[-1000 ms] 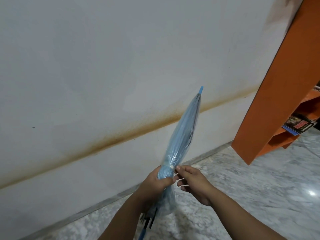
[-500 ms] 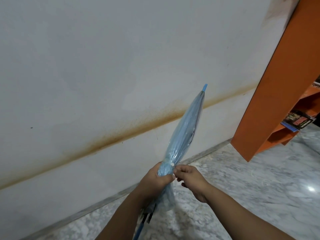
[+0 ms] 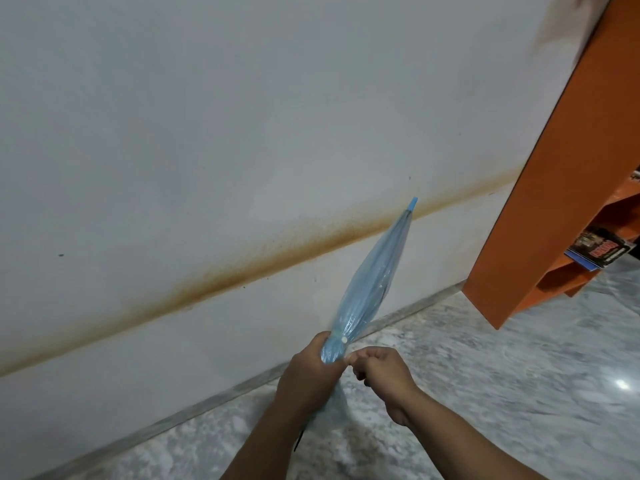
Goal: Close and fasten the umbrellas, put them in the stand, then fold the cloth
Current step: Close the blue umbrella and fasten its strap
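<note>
A closed, translucent light-blue umbrella (image 3: 372, 278) points up and to the right, its blue tip near the stained wall. My left hand (image 3: 310, 370) is wrapped around its gathered canopy just below a small white snap button (image 3: 344, 340). Beside it, my right hand (image 3: 379, 370) pinches at the canopy's strap with thumb and fingers closed, touching the left hand's fingertips. The handle end is hidden behind my left forearm. No stand or cloth is in view.
A white wall (image 3: 242, 133) with a brown stain line fills the upper view. An orange shelf unit (image 3: 554, 202) stands at the right, with a booklet (image 3: 601, 249) on a shelf. Grey marble floor (image 3: 485, 375) lies below.
The umbrella and both hands have shifted slightly lower in view. My right hand's fingers have curled tighter against the canopy beside the snap button.
</note>
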